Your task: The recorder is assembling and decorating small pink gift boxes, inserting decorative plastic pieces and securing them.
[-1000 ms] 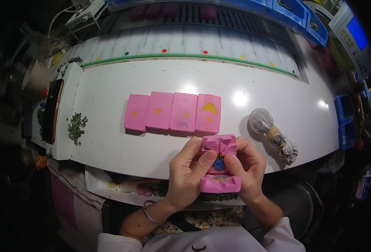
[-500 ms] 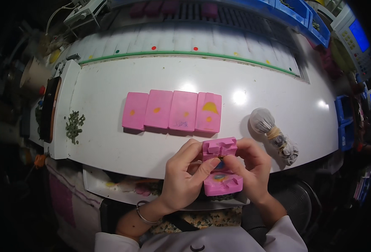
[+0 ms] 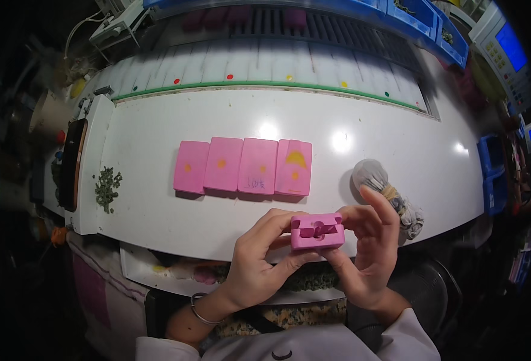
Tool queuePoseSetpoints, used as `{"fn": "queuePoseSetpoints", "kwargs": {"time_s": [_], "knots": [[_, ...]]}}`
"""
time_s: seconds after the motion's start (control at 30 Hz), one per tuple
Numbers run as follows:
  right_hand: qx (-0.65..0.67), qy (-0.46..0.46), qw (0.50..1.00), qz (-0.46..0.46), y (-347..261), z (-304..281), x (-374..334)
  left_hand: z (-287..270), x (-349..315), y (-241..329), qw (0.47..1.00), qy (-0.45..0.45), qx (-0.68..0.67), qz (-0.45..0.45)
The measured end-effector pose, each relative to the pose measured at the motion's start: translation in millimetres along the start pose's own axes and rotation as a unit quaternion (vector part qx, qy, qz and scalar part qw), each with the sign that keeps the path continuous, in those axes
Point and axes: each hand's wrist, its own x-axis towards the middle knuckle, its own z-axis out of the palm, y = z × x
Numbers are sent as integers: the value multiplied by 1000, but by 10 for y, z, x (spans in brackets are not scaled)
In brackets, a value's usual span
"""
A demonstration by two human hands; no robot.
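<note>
Between my hands, just off the front edge of the white table, is a pink rubber mould [image 3: 317,232]. Its two halves are pressed together, and a notched end with a small round hole faces up. My left hand [image 3: 265,251] is closed on its left side, thumb underneath and fingers behind. On the right side my right hand [image 3: 364,256] grips it with the thumb below, while the index finger points up and away. Farther back, several pink mould blocks [image 3: 257,165] with yellow spots lie side by side in a row. What sits inside the held mould is hidden.
A tied cloth bag of powder [image 3: 385,189] lies at the right. Small green pieces [image 3: 107,189] are heaped at the left beside a phone-like dark slab [image 3: 73,165]. Behind runs a white belt [image 3: 259,63] with coloured dots. Blue bins [image 3: 419,21] stand at the back right.
The mould's two halves, apart before with my fingers between them, are now closed together. My right index finger has lifted off. The coloured dots on the belt have shifted.
</note>
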Motion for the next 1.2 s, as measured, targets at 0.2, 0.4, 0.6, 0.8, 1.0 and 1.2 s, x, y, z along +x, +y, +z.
{"fn": "queuePoseSetpoints", "kwargs": {"time_s": [0.2, 0.4, 0.6, 0.8, 1.0, 1.2], "knots": [[-117, -102, 988, -26, 25, -118, 130, -15, 33, -10, 998, 18, 40, 33], [-93, -115, 989, -18, 36, -51, 209, -119, 62, 27, 999, 20, -4, 38], [208, -49, 961, 176, 44, 265, 376, -403, 206, 168, 960, -86, -231, -131], [-220, -131, 964, -74, 267, 296, 557, -1053, 446, 555, 942, 65, -229, -238], [-360, -201, 911, -20, 391, 326, 528, -2640, 1355, 902, 904, 297, 290, -105], [-347, -208, 914, 14, 371, 304, 548, -3395, 1877, 703, 651, 436, 614, -90]]}}
